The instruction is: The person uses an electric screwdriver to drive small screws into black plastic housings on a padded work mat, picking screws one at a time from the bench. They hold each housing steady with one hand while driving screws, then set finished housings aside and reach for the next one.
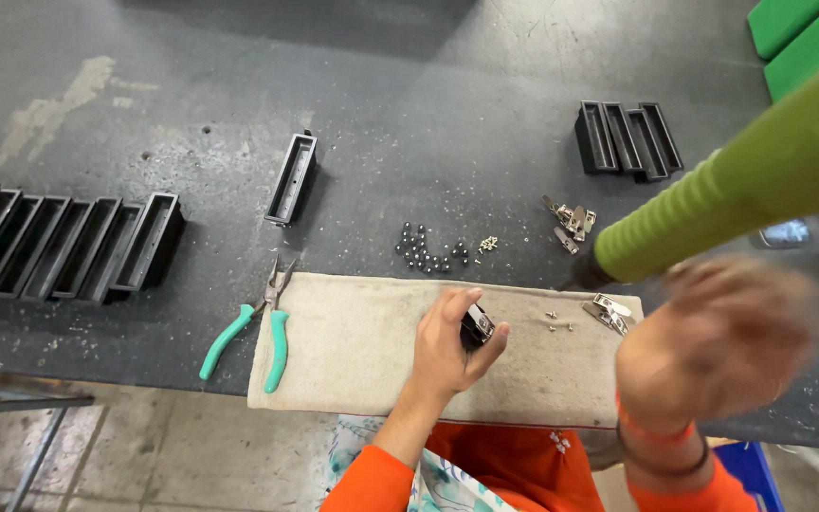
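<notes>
I see my left hand (447, 346) clamping a small black part (477, 325) mid-cloth (353, 351), near the table edge; my blurred right hand (722, 341) grips a green tool (741, 190) raised above open tabletop (428, 104).

Seven black trays (59, 245) stand in a row, one tray (292, 177) lies alone, and three more (627, 139) sit grouped. One pair of pliers (256, 327) and one cloth (353, 346) are there.
</notes>
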